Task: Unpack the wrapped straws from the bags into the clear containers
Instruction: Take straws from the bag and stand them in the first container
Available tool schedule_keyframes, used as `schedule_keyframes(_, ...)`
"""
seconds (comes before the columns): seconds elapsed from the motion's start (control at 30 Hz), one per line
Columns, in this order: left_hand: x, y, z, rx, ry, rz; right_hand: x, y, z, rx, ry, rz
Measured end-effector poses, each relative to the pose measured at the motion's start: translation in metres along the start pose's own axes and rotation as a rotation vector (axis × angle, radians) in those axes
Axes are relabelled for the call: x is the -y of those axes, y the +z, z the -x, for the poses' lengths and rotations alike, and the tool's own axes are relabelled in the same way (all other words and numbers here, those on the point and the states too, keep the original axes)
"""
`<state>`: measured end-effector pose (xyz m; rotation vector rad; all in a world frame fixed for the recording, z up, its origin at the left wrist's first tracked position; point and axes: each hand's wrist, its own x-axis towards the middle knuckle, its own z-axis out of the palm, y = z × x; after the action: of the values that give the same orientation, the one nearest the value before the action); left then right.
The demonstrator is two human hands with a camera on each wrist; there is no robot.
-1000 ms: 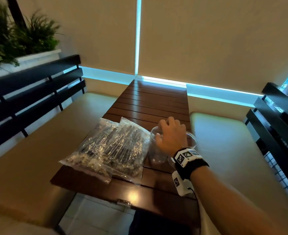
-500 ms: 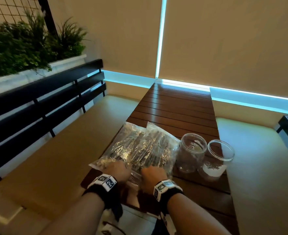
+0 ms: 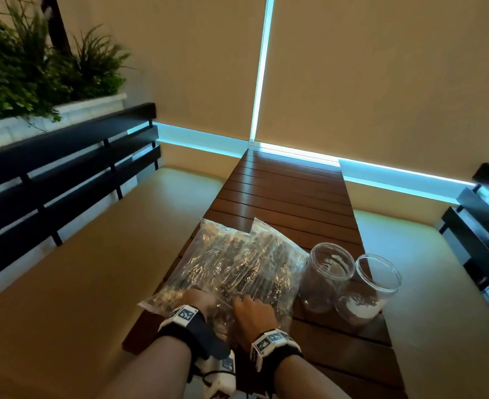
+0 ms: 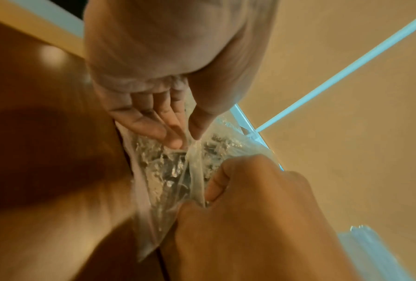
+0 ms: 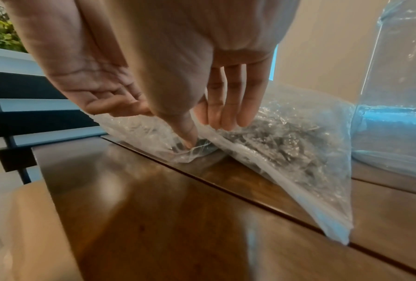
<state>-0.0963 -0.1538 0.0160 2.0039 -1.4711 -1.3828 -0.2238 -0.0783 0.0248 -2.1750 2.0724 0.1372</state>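
Observation:
Two clear bags of dark wrapped straws lie side by side on the wooden table [image 3: 289,191], the left bag [image 3: 208,260] partly under the right bag [image 3: 269,263]. My left hand [image 3: 193,299] pinches the plastic at the bags' near end between thumb and fingers [image 4: 175,140]. My right hand [image 3: 244,302] holds the same crumpled edge right beside it, thumb against curled fingers in the left wrist view. Two clear containers stand open and upright to the right of the bags, one nearer the bags [image 3: 328,272] and one at the table's right edge [image 3: 372,283].
Cream bench cushions [image 3: 99,254] flank the narrow table on both sides, with dark slatted backrests [image 3: 65,168] behind them. A planter with green plants [image 3: 36,70] sits at the back left. The table's far half is bare wood.
My right hand left the containers and came to the bags' near end. My left hand came into view and took hold there too. Over the last half second, both hands stay there.

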Motion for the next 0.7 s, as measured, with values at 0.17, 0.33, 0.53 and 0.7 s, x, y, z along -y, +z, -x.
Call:
schedule_keyframes(0.17, -0.017, -0.005, 0.011, -0.019, 0.017, 0.262, 0.005, -0.014, 0.001, -0.101, 0.041, -0.096)
schedule_keyframes(0.33, -0.061, -0.041, 0.029, 0.057, 0.238, 0.318, 0.003, -0.064, -0.002, -0.348, 0.125, -0.399)
schedule_keyframes(0.53, -0.099, -0.048, 0.073, 0.246, 0.256, 0.323, -0.008, -0.116, -0.009, -0.420, 0.152, -0.694)
schedule_keyframes(0.7, -0.115, -0.051, 0.090, 0.163, 0.276, 0.317, -0.020, -0.126, -0.001, -0.338, 0.195, -0.926)
